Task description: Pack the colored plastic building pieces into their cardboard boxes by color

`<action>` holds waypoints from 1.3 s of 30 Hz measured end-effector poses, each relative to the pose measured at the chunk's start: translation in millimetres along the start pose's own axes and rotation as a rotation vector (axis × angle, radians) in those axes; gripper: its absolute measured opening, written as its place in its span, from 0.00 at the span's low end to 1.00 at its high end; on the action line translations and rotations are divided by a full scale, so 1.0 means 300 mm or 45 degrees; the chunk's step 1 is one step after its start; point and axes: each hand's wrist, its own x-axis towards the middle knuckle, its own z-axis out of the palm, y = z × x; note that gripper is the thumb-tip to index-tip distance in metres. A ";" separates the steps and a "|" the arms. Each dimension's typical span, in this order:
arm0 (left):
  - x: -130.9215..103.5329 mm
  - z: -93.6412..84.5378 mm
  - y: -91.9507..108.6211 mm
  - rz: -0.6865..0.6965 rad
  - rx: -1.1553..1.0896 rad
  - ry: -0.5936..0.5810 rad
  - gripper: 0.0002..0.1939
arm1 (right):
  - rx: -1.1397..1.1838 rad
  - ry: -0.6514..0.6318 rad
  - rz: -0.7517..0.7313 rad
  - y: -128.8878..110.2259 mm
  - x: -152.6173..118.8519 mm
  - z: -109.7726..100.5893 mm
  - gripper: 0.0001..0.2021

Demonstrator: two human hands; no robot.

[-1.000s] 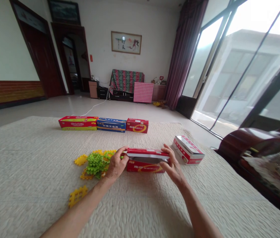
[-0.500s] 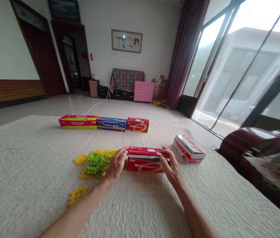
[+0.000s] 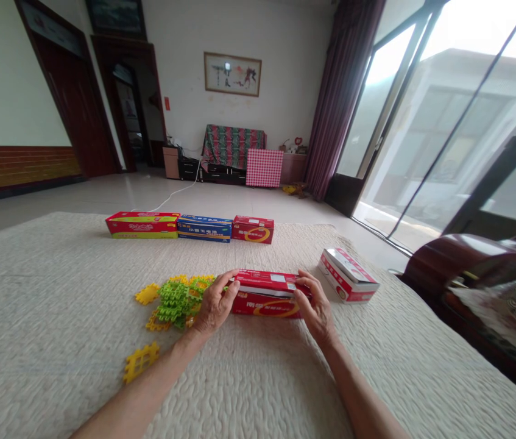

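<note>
Centre of frame, slightly low: red box (image 3: pixel 267 295) lies long side toward me on the quilt (image 3: pixel 56 317). Lid flap sits nearly down; a thin pale gap shows along the front edge.

Left hand (image 3: pixel 213 306) cups the box's left end, thumb on top, fingers curled round the end. Right hand (image 3: pixel 315 308) does the same at the right end, fingertips on the lid corner. Both hands half-curled, gripping the box, nothing else in them.

Just left of my left hand: heap of green and yellow tiles (image 3: pixel 176 300), touching or nearly touching the box end, I cannot tell which. One yellow tile (image 3: pixel 141 361) lies apart at lower left.

Right of centre: white box (image 3: pixel 347 275), tilted, near my right hand but apart from it.

Upper middle: row of three boxes (image 3: pixel 189 227), well apart.

My judgement on doing this well: press evenly at both ends so the lid seats flat, thumbs down on top while fingers brace the ends. Keep the left fingers clear of the tiles so none get caught under the flap. Check that the front gap is gone before I let go.
</note>
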 end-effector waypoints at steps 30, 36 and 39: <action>0.000 -0.003 -0.026 0.067 -0.026 -0.033 0.15 | -0.082 0.069 0.007 -0.003 -0.001 0.008 0.08; 0.002 0.019 -0.017 0.031 -0.008 0.055 0.13 | -0.077 0.058 0.033 0.000 0.005 0.008 0.06; 0.002 0.025 -0.011 0.026 -0.004 0.065 0.11 | -0.088 0.022 0.029 -0.002 0.012 0.002 0.05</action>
